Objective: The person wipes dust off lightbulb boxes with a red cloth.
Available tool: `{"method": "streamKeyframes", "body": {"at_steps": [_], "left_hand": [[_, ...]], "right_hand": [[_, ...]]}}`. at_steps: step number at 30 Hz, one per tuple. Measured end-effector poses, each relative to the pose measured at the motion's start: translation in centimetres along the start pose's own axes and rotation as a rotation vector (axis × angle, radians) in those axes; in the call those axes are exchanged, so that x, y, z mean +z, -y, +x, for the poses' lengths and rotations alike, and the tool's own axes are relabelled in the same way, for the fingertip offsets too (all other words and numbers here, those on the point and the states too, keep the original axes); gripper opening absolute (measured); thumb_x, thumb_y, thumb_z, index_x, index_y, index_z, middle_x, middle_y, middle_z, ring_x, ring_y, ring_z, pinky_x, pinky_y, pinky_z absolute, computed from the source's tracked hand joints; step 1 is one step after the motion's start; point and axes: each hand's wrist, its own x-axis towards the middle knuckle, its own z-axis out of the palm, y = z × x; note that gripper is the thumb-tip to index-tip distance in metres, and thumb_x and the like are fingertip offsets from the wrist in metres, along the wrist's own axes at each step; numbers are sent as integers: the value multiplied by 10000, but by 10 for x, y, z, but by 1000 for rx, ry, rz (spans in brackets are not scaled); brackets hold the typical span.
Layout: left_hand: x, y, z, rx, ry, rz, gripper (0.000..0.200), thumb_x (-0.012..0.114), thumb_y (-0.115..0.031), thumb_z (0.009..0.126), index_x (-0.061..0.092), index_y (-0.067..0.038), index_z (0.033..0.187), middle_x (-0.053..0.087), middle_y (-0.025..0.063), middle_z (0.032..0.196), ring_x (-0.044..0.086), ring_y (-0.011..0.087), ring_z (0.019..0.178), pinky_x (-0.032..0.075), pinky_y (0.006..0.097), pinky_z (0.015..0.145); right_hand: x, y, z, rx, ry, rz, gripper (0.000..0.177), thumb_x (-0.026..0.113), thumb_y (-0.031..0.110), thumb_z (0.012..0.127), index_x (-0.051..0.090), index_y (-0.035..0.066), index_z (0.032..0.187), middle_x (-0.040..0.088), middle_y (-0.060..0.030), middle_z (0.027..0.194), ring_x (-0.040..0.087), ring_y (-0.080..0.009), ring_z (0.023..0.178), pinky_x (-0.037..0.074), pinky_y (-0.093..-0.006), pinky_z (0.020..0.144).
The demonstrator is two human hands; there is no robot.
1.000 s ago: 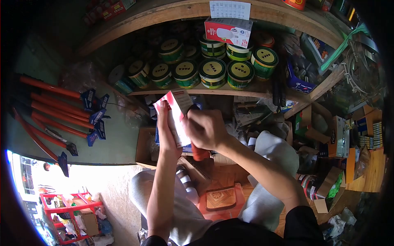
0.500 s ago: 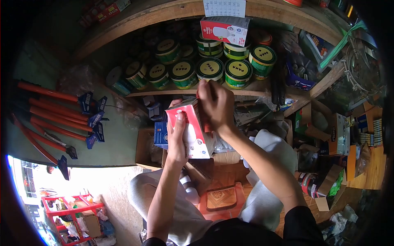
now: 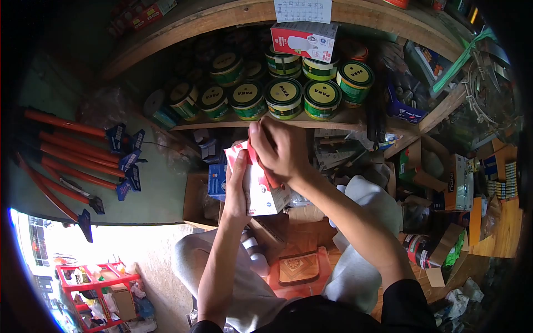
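My left hand (image 3: 237, 186) grips a red and white cardboard light bulb box (image 3: 259, 195) by its left side, thumb across the front. It is tilted in front of my knees. My right hand (image 3: 282, 151) is closed over the box's upper right part, with what looks like a red cloth (image 3: 271, 176) bunched under the fingers and against the box. Most of the cloth and the box's top edge are hidden by that hand. A similar bulb box (image 3: 304, 43) with a bulb picture rests on the paint cans ahead.
Several green and yellow cans (image 3: 284, 91) line the wooden shelf (image 3: 233, 124). Orange-handled tools (image 3: 83, 149) lie on the green surface at left. A blue box (image 3: 217, 180) stands behind my left hand. Open cartons (image 3: 427, 166) crowd the right; a red rack (image 3: 100, 286) stands lower left.
My right hand has moved down and left across the front of the box, bringing the red cloth with it. The box has tilted slightly; my left hand keeps its hold.
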Motion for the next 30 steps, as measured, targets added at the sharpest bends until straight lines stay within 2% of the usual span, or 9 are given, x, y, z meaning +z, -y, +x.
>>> {"method": "streamKeyframes", "body": {"at_steps": [3,6,9,11,17,23,26,28,30], "left_hand": [[-6,-20,4,-85,181,-271,487,503,-484,1015,576,-87,1286,675,82,1128,672,173,980,567,339,863],[-24,-13,11,-101,206,-349,458,505,-480,1018,597,-95,1248,691,62,1072,686,159,916,581,295,790],[6,-13,-1,-52,-9,66,410,561,-432,1016,588,-76,1217,680,23,985,660,96,782,544,243,684],[17,-14,-4,37,-46,174,418,569,-385,1023,538,-41,1260,625,52,1120,608,84,949,510,253,813],[-3,-34,8,-6,-27,-186,447,539,-480,1007,591,-76,1190,684,53,952,681,131,793,575,284,709],[6,-41,2,378,-133,-136,497,491,-484,1018,485,-104,1338,619,84,1194,633,189,1039,535,333,876],[3,-36,-7,379,133,-52,641,460,-537,1012,309,-156,1505,482,130,1418,518,256,1267,439,407,1068],[17,-25,-6,368,131,80,724,451,-594,998,269,-154,1544,497,128,1389,518,238,1252,418,373,1066],[24,-27,-3,353,167,121,678,434,-486,1051,222,-108,1573,539,117,1337,513,187,1242,406,331,1049]], "right_hand": [[-1,11,-9,-375,110,24,247,622,177,927,572,63,713,562,-111,626,578,-298,514,445,-399,500],[0,8,-15,-255,136,16,244,633,198,912,579,59,720,575,-116,616,603,-310,539,469,-404,508],[4,-16,-2,48,-43,58,329,595,233,967,573,40,702,584,-146,593,613,-318,536,444,-395,492],[3,-14,1,257,-117,55,362,564,254,994,572,36,705,569,-153,572,610,-330,524,434,-396,481],[5,14,-22,-111,192,96,256,597,240,957,572,66,770,600,-162,636,616,-367,570,479,-440,524],[14,1,-22,210,180,93,306,604,258,955,625,10,777,626,-191,661,627,-407,609,478,-450,544],[5,-14,-10,414,104,175,398,598,329,979,666,-24,808,651,-201,692,661,-301,599,470,-390,561],[9,-22,-6,544,27,499,485,568,407,1005,682,-39,851,627,-96,624,575,-124,579,436,-324,562],[-6,-12,-6,683,-22,631,502,554,405,1014,671,-48,834,593,-50,613,514,-91,585,418,-305,555]]}}
